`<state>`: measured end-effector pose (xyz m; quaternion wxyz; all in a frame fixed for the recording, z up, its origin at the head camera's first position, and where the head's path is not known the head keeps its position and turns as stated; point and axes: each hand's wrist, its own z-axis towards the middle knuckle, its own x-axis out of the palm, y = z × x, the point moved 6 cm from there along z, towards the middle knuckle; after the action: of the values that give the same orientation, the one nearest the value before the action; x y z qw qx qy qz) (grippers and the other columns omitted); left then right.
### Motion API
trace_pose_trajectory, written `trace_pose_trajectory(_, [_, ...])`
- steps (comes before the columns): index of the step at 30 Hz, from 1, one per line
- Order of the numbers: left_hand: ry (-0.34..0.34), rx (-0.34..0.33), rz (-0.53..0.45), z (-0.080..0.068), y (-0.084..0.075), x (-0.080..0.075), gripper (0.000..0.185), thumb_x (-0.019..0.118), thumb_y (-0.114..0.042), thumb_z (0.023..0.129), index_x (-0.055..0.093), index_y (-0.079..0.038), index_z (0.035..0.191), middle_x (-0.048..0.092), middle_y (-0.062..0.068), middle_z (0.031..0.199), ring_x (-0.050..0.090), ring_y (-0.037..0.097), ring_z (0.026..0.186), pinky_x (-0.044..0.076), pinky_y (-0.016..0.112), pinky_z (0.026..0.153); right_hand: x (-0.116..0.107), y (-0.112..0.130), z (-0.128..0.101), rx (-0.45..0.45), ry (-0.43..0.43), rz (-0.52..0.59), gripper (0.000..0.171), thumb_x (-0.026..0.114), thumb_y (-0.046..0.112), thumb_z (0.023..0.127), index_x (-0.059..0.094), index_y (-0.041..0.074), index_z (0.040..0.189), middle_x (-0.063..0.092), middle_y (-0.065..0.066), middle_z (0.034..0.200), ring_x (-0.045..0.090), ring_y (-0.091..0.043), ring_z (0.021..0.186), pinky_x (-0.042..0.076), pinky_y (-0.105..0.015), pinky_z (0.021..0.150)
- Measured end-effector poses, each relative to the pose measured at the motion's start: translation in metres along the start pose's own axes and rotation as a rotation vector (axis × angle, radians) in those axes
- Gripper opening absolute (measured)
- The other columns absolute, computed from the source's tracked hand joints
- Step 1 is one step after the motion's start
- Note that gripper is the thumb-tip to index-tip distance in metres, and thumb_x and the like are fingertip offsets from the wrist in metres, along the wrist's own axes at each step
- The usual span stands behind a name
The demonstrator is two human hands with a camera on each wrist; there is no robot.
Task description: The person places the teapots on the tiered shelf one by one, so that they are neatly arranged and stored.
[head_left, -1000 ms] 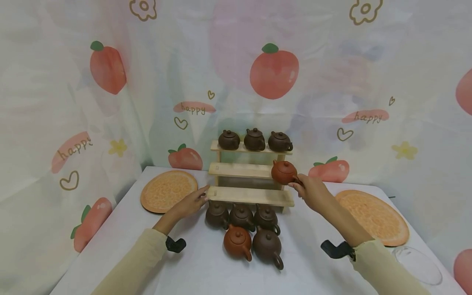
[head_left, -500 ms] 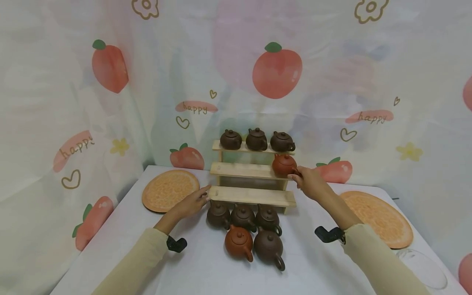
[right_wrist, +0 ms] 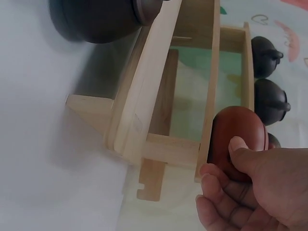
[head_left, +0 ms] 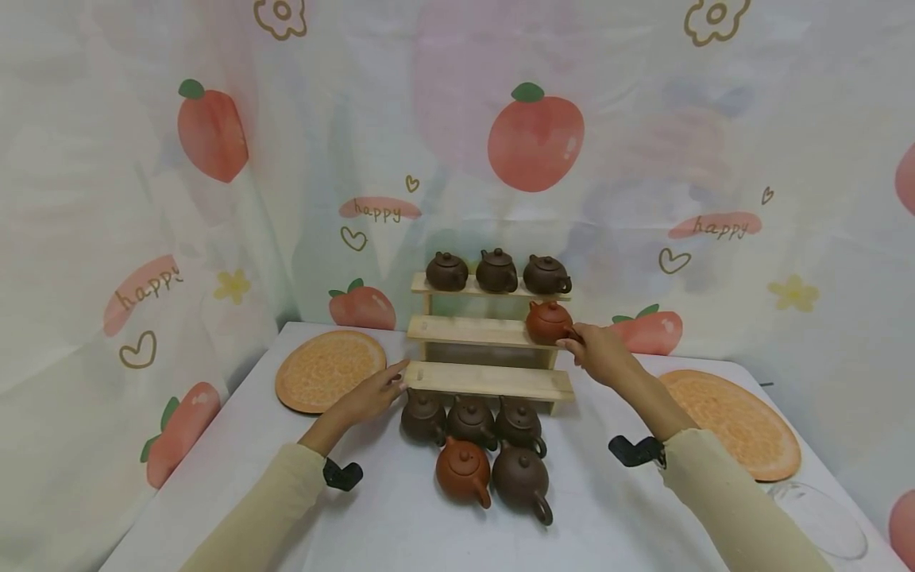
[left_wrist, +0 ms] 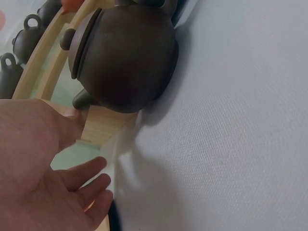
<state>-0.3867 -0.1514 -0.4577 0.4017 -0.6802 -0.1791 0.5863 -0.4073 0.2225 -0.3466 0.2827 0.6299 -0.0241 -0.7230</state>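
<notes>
**Setting a red-brown teapot on the middle step of a wooden rack**

Holding a small reddish-brown clay teapot (head_left: 549,322) by its handle side, the person's right hand (head_left: 602,355) reaches to the right end of the middle step of a three-step pale wooden rack (head_left: 472,330). The wrist view shows the thumb and fingertips (right_wrist: 239,150) curled against the pot's round body, gripping it — the pot sits at the step's edge, though whether it rests fully on the wood cannot be told.

The left hand (head_left: 372,393) lies on the white table (head_left: 386,516) at the left end of the rack's lowest step, fingers straight and relaxed, their tips touching the wood and holding nothing.

On the top step stand three dark brown clay teapots (head_left: 497,271) in a row. In front of the rack, on the table, sit five more pots close together — three dark brown ones (head_left: 470,419) in a line, then a second reddish-brown teapot (head_left: 463,472) beside a larger dark brown teapot (head_left: 520,479).

A round orange-slice patterned mat (head_left: 325,370) lies at the left of the table, and another such mat (head_left: 731,423) at the right. A clear glass dish (head_left: 815,520) sits at the near right corner.
</notes>
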Motion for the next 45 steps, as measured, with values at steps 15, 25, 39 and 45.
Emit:
trace_pose_trajectory(15, [0.004,-0.01,-0.005,-0.001,0.0,0.0,0.055,0.044,-0.018,0.115,0.029,-0.003,0.166,0.04,0.028,0.163,0.041,0.048,0.149,0.038,0.063,0.118,0.003,-0.006,0.0,0.036,0.009,0.002,0.03,0.061,0.023,0.109,0.061,0.001,0.089,0.068,-0.013,0.075,0.058,-0.02,0.064,0.045,-0.034,0.058])
trace_pose_trajectory(25, [0.01,-0.007,0.0,-0.002,-0.002,0.0,0.055,0.044,-0.018,0.115,0.029,-0.003,0.166,0.039,0.028,0.164,0.04,0.048,0.15,0.037,0.063,0.118,0.004,-0.01,-0.009,0.033,-0.036,0.01,0.029,0.069,0.023,0.104,0.067,-0.005,0.097,0.068,-0.008,0.07,0.058,-0.018,0.061,0.046,-0.031,0.054])
trace_pose_trajectory(39, [0.022,0.019,0.042,-0.002,-0.003,0.0,0.056,0.041,-0.02,0.116,0.025,-0.001,0.166,0.036,0.029,0.165,0.039,0.05,0.15,0.038,0.062,0.118,0.045,0.0,-0.058,0.096,0.323,0.07,0.043,0.063,0.042,0.106,0.071,0.002,0.095,0.068,-0.006,0.074,0.062,-0.017,0.068,0.051,-0.034,0.063])
trace_pose_trajectory(45, [0.013,0.015,0.02,-0.002,-0.006,0.0,0.055,0.042,-0.017,0.115,0.027,0.0,0.166,0.039,0.03,0.163,0.041,0.05,0.149,0.038,0.063,0.118,0.078,0.016,-0.08,0.005,0.465,0.202,0.041,0.065,0.047,0.104,0.07,0.009,0.087,0.066,0.001,0.073,0.061,-0.015,0.068,0.051,-0.032,0.063])
